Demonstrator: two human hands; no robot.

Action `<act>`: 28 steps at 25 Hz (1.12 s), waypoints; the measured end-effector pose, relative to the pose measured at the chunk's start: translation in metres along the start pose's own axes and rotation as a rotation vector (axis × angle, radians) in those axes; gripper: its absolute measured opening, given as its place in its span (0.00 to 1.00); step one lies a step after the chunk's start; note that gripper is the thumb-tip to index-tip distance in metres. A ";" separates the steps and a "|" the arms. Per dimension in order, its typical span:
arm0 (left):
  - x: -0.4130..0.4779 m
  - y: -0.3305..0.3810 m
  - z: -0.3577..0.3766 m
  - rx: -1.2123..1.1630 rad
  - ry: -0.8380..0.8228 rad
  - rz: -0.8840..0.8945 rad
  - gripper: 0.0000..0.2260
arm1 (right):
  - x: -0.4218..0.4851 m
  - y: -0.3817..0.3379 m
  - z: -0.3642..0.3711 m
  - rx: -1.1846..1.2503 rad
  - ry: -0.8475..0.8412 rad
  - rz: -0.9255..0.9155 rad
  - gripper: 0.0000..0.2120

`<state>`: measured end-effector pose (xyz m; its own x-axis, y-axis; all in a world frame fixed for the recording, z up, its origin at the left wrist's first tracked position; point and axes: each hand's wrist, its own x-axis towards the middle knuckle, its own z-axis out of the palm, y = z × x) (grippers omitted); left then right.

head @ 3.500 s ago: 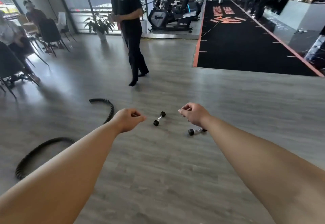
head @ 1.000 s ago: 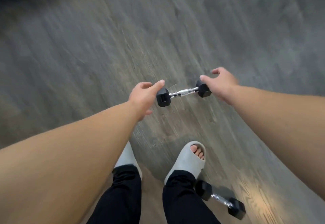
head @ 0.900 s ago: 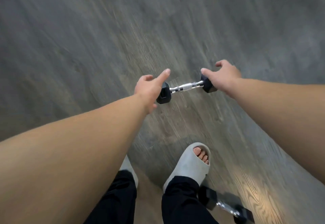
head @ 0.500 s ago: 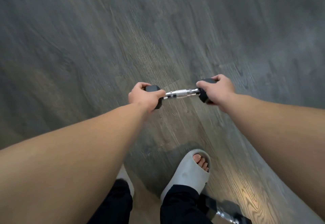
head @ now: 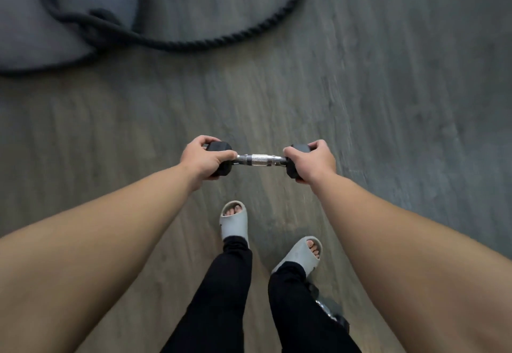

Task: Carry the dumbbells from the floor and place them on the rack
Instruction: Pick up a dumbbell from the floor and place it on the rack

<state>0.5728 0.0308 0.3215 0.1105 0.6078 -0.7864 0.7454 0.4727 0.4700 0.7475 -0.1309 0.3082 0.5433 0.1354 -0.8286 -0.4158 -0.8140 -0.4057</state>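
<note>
1. Below me I see the grey wood-grain plank floor (head: 388, 81), which fills the whole head view.
2. A thick black braided rope (head: 177, 43) lies on this floor at the top, curving and crossing over itself at the left.
3. My two bare forearms reach forward over black trouser legs (head: 221, 297) and pale grey open-toe slide sandals (head: 234, 224).
4. Between my hands, above the floor, I hold level the small dumbbell with black hexagonal heads and a knurled chrome handle (head: 259, 159).
5. My left hand (head: 203, 158) is closed around its left head, fingers over the top.
6. My right hand (head: 313, 162) is closed around its right head in the same way.
7. A second black-and-chrome dumbbell (head: 328, 309) lies on the floor just behind my right foot, partly hidden by the leg.
</note>
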 end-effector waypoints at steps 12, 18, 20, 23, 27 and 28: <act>-0.299 -0.034 -0.283 -0.408 0.335 0.094 0.22 | -0.372 -0.106 0.049 -0.143 -0.204 -0.396 0.31; -0.379 -0.156 -0.416 -0.514 0.491 0.072 0.20 | -0.508 -0.070 0.167 -0.228 -0.382 -0.519 0.35; -0.393 -0.202 -0.456 -0.533 0.535 0.046 0.20 | -0.544 -0.053 0.212 -0.239 -0.428 -0.517 0.35; -0.411 -0.286 -0.533 -0.556 0.591 -0.008 0.24 | -0.609 -0.022 0.299 -0.304 -0.475 -0.510 0.28; -0.438 -0.396 -0.625 -0.568 0.682 -0.089 0.24 | -0.673 0.023 0.426 -0.394 -0.557 -0.519 0.25; -0.447 -0.423 -0.646 -0.578 0.706 -0.111 0.24 | -0.695 0.035 0.454 -0.422 -0.588 -0.527 0.25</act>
<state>-0.2168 -0.0285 0.7327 -0.5108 0.6987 -0.5009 0.2619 0.6814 0.6835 0.0245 0.0028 0.6948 0.0781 0.7236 -0.6857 0.1477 -0.6886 -0.7099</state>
